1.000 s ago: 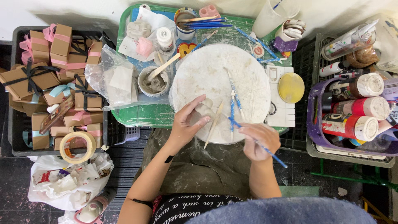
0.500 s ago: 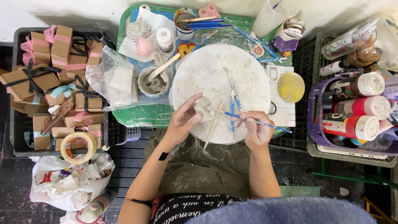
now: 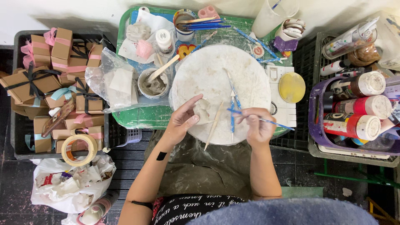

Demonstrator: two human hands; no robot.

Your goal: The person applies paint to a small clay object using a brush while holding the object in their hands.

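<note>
Green desk, crowded: black crate of ribbon-tied brown gift boxes off the left edge, basket of paint bottles off the right. Centred on the desk, a round white work board, dusted with dried clay. Beside the board on the left, a small bowl of wet slip with a wooden stick leaning in it; on the right, a yellow lid. Below the crate, a roll of tape.

On the board's near half, a small pale clay piece, resting on the surface. Left hand cupped against it, thumb and fingers partly curled round its left side, steadying rather than lifting. Right hand closed in a pencil grip on a thin blue modelling tool, tip aimed leftward at the clay piece. Between the hands, loose on the board: a wooden modelling stick and two more blue tools.

Best done, by the look of it, with light short strokes, wrist braced on the board, left fingers pressing only enough to stop the piece sliding; soft clay likely to dent under a firm squeeze. Worth keeping the tool's tip shallow, and the spare tools clear of the working elbow.
</note>
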